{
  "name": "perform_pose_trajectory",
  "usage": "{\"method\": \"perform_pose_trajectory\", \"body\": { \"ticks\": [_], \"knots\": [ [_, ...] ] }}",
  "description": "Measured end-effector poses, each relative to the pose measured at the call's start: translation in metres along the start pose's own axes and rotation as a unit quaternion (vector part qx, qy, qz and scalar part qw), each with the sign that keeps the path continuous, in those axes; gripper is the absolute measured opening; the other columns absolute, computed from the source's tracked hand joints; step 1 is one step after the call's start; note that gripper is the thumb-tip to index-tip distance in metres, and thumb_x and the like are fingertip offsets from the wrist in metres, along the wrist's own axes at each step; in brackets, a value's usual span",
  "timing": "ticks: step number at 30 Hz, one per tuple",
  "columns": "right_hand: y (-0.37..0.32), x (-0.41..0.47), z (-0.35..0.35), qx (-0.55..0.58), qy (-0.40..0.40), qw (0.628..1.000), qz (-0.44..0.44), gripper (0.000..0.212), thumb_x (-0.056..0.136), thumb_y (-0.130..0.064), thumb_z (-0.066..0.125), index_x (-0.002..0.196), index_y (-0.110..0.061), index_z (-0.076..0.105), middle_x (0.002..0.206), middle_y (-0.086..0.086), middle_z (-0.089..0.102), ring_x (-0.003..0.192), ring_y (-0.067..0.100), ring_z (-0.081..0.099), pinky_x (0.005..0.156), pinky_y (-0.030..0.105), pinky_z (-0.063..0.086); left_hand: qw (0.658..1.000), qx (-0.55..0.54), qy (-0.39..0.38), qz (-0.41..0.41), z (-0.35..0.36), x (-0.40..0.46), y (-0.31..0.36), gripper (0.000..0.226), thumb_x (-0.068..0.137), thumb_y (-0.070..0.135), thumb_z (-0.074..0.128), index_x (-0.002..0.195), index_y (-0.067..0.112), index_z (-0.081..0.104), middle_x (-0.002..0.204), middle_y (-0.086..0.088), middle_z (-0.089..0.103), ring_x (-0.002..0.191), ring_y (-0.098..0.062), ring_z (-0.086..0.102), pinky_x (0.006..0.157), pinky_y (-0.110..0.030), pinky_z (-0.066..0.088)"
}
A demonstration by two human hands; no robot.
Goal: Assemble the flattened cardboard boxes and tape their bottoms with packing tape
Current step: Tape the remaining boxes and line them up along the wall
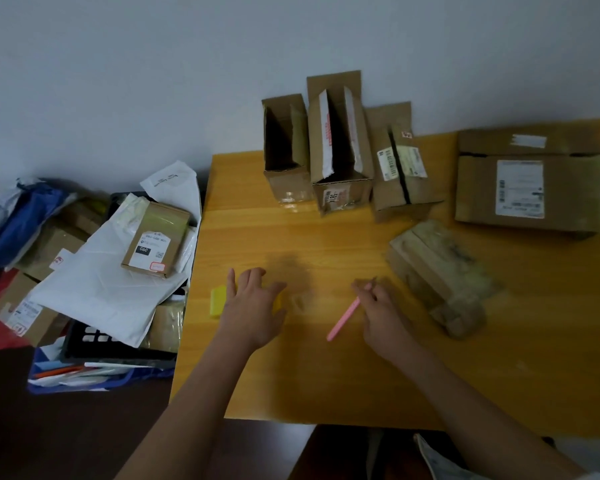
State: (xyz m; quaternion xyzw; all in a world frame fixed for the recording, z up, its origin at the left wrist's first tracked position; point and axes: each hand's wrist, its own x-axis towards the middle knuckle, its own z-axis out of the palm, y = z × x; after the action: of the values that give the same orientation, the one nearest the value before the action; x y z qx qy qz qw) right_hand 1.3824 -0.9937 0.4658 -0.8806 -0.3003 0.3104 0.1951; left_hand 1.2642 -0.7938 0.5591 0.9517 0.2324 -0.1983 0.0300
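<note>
Two bare arms reach up from the bottom of the frame over a yellow table (326, 375). At center, the left hand (253, 306) is spread open, holding nothing, above a yellow block (218, 301). Right beside it, the right hand (383, 313) pinches a pink cutter (343, 318). Cardboard boxes (340, 147) stand open near the top middle.

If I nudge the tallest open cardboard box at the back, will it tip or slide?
The tallest open brown cardboard box stands narrow and high, so it would probably tip rather than slide. Its dark open interior suggests it is light. Neighbouring boxes on either side may prop it up.
</note>
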Motion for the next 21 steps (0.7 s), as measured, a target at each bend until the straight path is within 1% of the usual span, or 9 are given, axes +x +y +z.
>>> {"method": "perform_pose_trajectory", "body": {
  "ticks": [1, 3, 6, 8, 10, 13, 16, 18, 21],
  "knots": [
    [0.000, -0.004, -0.007, 0.014, 0.008, 1.000, -0.020, 0.070, 0.090, -0.001, 0.050, 0.150, -0.032, 0.029, 0.146, -0.001, 0.024, 0.130, 0.020, 0.039, 0.094, 0.036, 0.049, 1.000, 0.003, 0.000, -0.005, -0.001, 0.000, 0.005, 0.052, 0.096, 0.046, 0.047, 0.145, 0.034, 0.037, 0.148, -0.009, 0.027, 0.144, -0.026, 0.015, 0.119, -0.053, -0.007],
    [0.001, -0.015, -0.024, 0.027, 0.047, 0.996, -0.074, 0.060, 0.090, -0.001, 0.051, 0.142, -0.028, 0.041, 0.137, 0.000, 0.035, 0.118, 0.020, 0.049, 0.088, 0.035, 0.051, 1.000, 0.010, 0.007, -0.015, -0.004, -0.001, 0.019, 0.050, 0.096, 0.044, 0.048, 0.144, 0.033, 0.039, 0.149, -0.010, 0.026, 0.145, -0.026, 0.014, 0.118, -0.053, -0.007],
    [0.007, -0.035, -0.060, 0.028, 0.187, 0.969, -0.157, 0.038, 0.090, 0.000, 0.052, 0.122, -0.020, 0.059, 0.113, -0.003, 0.048, 0.097, 0.014, 0.052, 0.076, 0.028, 0.049, 1.000, 0.012, 0.019, -0.017, -0.009, -0.001, 0.045, 0.048, 0.095, 0.043, 0.049, 0.141, 0.032, 0.042, 0.149, -0.010, 0.026, 0.145, -0.027, 0.014, 0.119, -0.052, -0.004],
    [0.021, -0.049, -0.083, 0.033, 0.275, 0.950, -0.147, 0.035, 0.085, 0.005, 0.055, 0.112, -0.015, 0.064, 0.108, -0.002, 0.052, 0.098, 0.011, 0.050, 0.079, 0.023, 0.047, 1.000, -0.019, 0.016, -0.003, -0.012, -0.001, 0.067, 0.047, 0.095, 0.042, 0.051, 0.141, 0.032, 0.044, 0.147, -0.009, 0.029, 0.143, -0.027, 0.019, 0.120, -0.049, 0.003],
    [0.045, -0.059, -0.105, 0.037, 0.327, 0.939, -0.101, 0.037, 0.082, 0.009, 0.056, 0.111, -0.012, 0.065, 0.109, 0.000, 0.055, 0.104, 0.012, 0.047, 0.082, 0.020, 0.043, 0.994, -0.103, 0.017, 0.023, -0.012, -0.001, 0.093, 0.044, 0.094, 0.037, 0.055, 0.138, 0.029, 0.050, 0.141, -0.008, 0.038, 0.136, -0.027, 0.031, 0.116, -0.040, 0.020],
    [0.088, -0.064, -0.129, 0.069, 0.303, 0.950, -0.029, 0.039, 0.088, 0.006, 0.051, 0.121, -0.012, 0.063, 0.120, 0.003, 0.057, 0.114, 0.020, 0.050, 0.090, 0.024, 0.041, 0.950, -0.307, 0.023, 0.046, -0.011, -0.005, 0.143, 0.031, 0.094, 0.021, 0.060, 0.125, 0.016, 0.063, 0.120, -0.008, 0.057, 0.116, -0.023, 0.053, 0.096, -0.026, 0.038],
    [0.117, -0.063, -0.141, 0.138, 0.214, 0.967, -0.001, 0.039, 0.097, 0.001, 0.045, 0.130, -0.014, 0.060, 0.129, 0.003, 0.059, 0.118, 0.020, 0.054, 0.092, 0.022, 0.040, 0.901, -0.428, 0.066, 0.025, -0.007, -0.010, 0.192, 0.019, 0.090, 0.004, 0.062, 0.106, 0.006, 0.071, 0.096, -0.005, 0.066, 0.092, -0.016, 0.063, 0.101, -0.028, 0.044],
    [0.126, -0.065, -0.145, 0.178, 0.172, 0.969, 0.010, 0.037, 0.100, -0.003, 0.044, 0.132, -0.013, 0.060, 0.131, 0.002, 0.061, 0.117, 0.017, 0.056, 0.089, 0.020, 0.040, 0.877, -0.472, 0.082, -0.026, -0.008, -0.013, 0.217, 0.017, 0.089, 0.004, 0.063, 0.103, 0.006, 0.073, 0.093, -0.004, 0.070, 0.085, -0.012, 0.062, 0.093, -0.026, 0.049],
    [0.134, -0.071, -0.144, 0.204, 0.153, 0.967, 0.004, 0.035, 0.100, -0.005, 0.046, 0.131, -0.012, 0.061, 0.128, 0.002, 0.063, 0.117, 0.016, 0.058, 0.088, 0.020, 0.043, 0.853, -0.505, 0.094, -0.090, -0.004, -0.011, 0.243, 0.018, 0.091, 0.008, 0.064, 0.107, 0.006, 0.072, 0.099, -0.003, 0.071, 0.085, -0.008, 0.061, 0.084, -0.020, 0.050]
  ]
}}
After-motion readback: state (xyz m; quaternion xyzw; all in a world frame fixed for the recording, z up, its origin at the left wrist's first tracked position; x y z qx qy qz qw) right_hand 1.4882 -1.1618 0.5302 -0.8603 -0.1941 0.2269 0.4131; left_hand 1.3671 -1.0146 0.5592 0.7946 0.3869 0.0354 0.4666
